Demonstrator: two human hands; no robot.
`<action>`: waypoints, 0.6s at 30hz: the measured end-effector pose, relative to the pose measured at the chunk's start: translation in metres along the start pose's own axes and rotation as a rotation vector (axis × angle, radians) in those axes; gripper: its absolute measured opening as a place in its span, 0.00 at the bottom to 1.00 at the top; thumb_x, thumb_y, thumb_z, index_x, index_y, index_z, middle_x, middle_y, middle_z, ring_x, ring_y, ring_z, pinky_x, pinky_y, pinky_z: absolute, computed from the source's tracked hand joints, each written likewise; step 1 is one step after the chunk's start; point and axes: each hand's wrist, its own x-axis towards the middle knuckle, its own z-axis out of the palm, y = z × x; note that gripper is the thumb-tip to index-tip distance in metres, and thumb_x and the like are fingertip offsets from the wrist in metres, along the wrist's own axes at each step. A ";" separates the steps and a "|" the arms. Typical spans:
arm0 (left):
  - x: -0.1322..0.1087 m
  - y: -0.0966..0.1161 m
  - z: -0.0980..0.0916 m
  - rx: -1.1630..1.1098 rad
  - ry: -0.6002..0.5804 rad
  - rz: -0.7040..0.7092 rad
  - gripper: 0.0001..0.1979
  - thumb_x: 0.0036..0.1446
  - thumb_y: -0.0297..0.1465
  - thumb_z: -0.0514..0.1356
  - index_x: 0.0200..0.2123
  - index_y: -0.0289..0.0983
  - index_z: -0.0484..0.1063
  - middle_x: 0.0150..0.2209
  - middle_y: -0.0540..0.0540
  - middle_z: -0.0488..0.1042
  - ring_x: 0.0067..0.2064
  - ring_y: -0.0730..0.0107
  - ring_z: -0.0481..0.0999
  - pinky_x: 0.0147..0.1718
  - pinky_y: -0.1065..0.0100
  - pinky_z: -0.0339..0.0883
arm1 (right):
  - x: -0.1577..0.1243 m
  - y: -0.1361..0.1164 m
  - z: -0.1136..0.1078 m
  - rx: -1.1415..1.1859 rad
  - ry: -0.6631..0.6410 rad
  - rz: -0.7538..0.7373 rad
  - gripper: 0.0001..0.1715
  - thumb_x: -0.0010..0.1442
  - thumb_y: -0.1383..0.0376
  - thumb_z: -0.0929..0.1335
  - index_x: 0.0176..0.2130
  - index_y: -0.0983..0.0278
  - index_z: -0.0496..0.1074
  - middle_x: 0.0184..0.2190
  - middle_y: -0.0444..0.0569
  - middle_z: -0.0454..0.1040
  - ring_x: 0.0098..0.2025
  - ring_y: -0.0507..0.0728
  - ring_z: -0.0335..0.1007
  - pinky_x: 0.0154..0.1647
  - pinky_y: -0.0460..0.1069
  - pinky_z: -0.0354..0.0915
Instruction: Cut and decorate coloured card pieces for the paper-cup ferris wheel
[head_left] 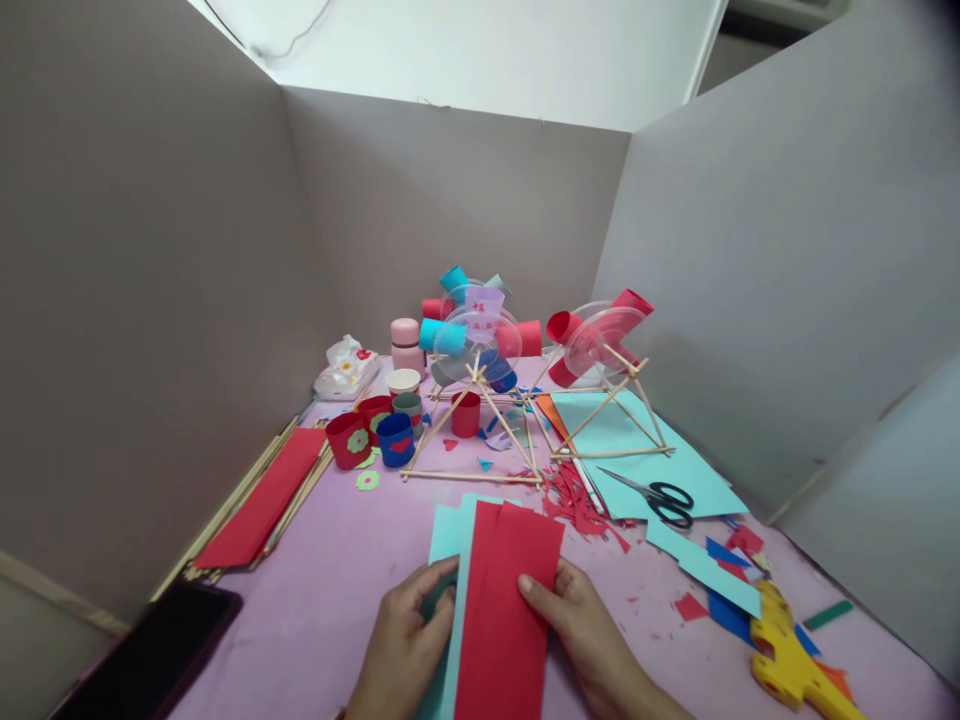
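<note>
Red paper strips (506,610) lie overlapped in front of me, their top ends fanned slightly apart. My right hand (581,625) grips their right edge, thumb on the front face and fingers behind. Light blue paper strips (448,530) show behind and to the left of the red ones. My left hand (412,630) is closed on these, its thumb and fingers pinching near their left edge. Lower ends of the papers run out of the picture.
Two stick-frame wheels with paper cups, one (476,335) central and another (604,340) at right, stand behind. Scissors (660,498) rest on light blue sheets (705,480). A yellow glue gun (791,650) lies right, a black phone (150,650) left, decorated paper rings (395,440) mid-left.
</note>
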 end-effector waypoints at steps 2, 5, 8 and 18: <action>0.000 0.002 0.000 -0.089 -0.072 -0.003 0.16 0.53 0.32 0.54 0.44 0.38 0.75 0.43 0.45 0.78 0.44 0.59 0.75 0.45 0.64 0.68 | 0.000 0.000 0.000 0.004 -0.007 0.001 0.18 0.52 0.65 0.72 0.42 0.70 0.72 0.38 0.58 0.78 0.40 0.63 0.74 0.42 0.58 0.67; -0.002 0.007 0.000 -0.219 -0.070 -0.122 0.16 0.53 0.32 0.55 0.44 0.38 0.75 0.41 0.47 0.79 0.45 0.58 0.75 0.44 0.63 0.68 | 0.001 0.001 0.000 0.016 -0.006 0.005 0.18 0.51 0.64 0.72 0.41 0.70 0.73 0.37 0.57 0.79 0.39 0.63 0.75 0.42 0.58 0.67; -0.003 0.012 0.001 -0.266 0.056 -0.243 0.14 0.51 0.36 0.58 0.39 0.38 0.77 0.38 0.48 0.80 0.44 0.58 0.75 0.42 0.65 0.69 | 0.001 0.002 0.001 0.022 0.011 0.008 0.19 0.49 0.63 0.73 0.41 0.69 0.73 0.36 0.56 0.79 0.39 0.63 0.75 0.43 0.57 0.67; 0.001 0.016 0.005 -0.354 -0.057 -0.320 0.17 0.46 0.43 0.63 0.22 0.34 0.72 0.18 0.50 0.76 0.19 0.69 0.72 0.19 0.72 0.64 | 0.001 -0.003 0.002 0.029 -0.021 0.046 0.22 0.48 0.59 0.74 0.40 0.70 0.75 0.32 0.55 0.80 0.36 0.64 0.76 0.41 0.58 0.68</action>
